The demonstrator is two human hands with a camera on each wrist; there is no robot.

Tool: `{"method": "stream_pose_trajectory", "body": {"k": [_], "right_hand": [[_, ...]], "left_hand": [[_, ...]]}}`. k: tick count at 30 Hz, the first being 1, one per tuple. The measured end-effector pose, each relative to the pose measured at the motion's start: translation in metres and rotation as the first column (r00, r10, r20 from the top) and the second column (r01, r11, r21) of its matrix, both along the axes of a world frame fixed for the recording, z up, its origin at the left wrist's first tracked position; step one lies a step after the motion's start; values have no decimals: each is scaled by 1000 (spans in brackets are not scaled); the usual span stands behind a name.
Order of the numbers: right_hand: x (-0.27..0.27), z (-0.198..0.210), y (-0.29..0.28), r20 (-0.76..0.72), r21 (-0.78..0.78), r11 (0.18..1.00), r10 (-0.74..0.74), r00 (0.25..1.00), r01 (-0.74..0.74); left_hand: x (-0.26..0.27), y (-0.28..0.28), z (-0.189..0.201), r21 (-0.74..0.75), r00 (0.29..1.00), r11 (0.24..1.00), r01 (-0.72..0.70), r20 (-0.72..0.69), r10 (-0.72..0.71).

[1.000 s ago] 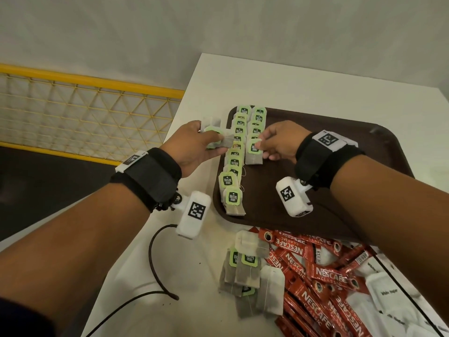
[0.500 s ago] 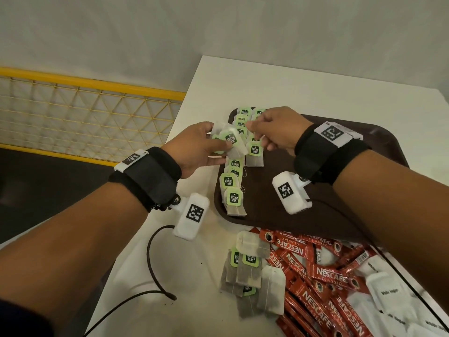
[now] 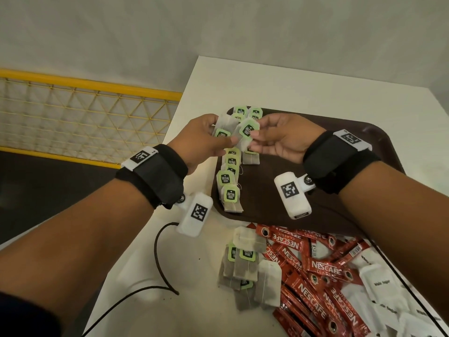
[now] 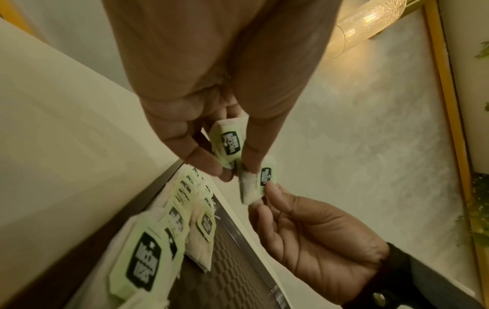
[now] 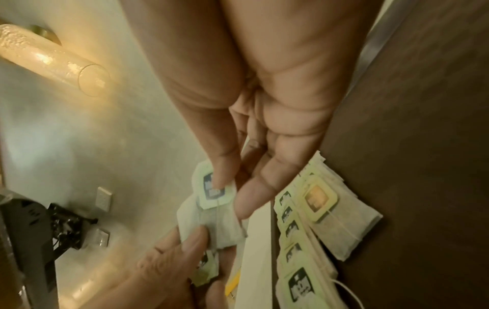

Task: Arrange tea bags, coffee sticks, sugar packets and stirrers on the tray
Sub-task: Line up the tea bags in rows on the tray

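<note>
Both hands raised above the far left corner of the brown tray [image 3: 364, 147], close together and sharing one tea bag [image 3: 246, 136]. Left hand [image 3: 201, 142] clamped on a small bunch of tea bags [image 3: 222, 128], thumb on top, fingers curled beneath; same thumb and fingertip also pinching the lower paper end of the shared tea bag. Right hand [image 3: 284, 139] pinching that tea bag at its green tag, thumb and forefinger closed on it, remaining fingers loosely curled. In the left wrist view, tag of the bunch of tea bags [image 4: 231, 142] seen between thumb and fingers, shared tea bag [image 4: 260, 184] just beyond, met by the right hand [image 4: 312, 236]. In the right wrist view, thumb tip pressed on the green tag of the tea bag [image 5: 214, 200], left hand [image 5: 169, 267] holding its lower end.

Directly beneath the hands, two rows of tea bags [image 3: 229, 176] lying overlapped along the left edge of the tray, green tags up, running from past the fingertips back toward the left wrist. Nearer the body, below the right forearm, a loose heap on the white table [image 3: 291, 88]: more tea bags [image 3: 245, 266], red coffee sticks [image 3: 315, 268] and white sugar packets [image 3: 379, 283]. Under the left forearm, a black cable [image 3: 160, 263] curling across the table. Beyond the left hand, a yellow mesh railing [image 3: 85, 113].
</note>
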State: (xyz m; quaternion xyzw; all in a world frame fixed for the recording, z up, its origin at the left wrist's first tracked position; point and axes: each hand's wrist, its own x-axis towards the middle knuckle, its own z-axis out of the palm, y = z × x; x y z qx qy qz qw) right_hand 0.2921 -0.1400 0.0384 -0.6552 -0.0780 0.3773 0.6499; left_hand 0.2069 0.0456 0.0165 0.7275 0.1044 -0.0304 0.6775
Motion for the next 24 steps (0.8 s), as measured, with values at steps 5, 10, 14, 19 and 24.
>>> {"method": "stream_pose_trajectory", "body": {"k": [5,10,14,19,24], "right_hand": [[-3,-1,-6,51,-58,998,-17,999,20],[-4,-1,-10,65,-105,994,-35,997,42],[-1,-8,-14,117,-346,937,0,993,40],[-2,-18,-8,114,-574,819,75,991,4],[-3,-15,7,133,-648,761,79,988,27]], "left_hand": [[-3,-2,4,112,996,994,-6,94,-5],[-4,-4,4,30,1000,1000,-9,-2,9],[-8,-2,5,-101,989,993,-58,-142,43],[-14,1,5,-159,980,985,-72,-193,40],[-18,6,3,-114,982,989,-90,-176,69]]}}
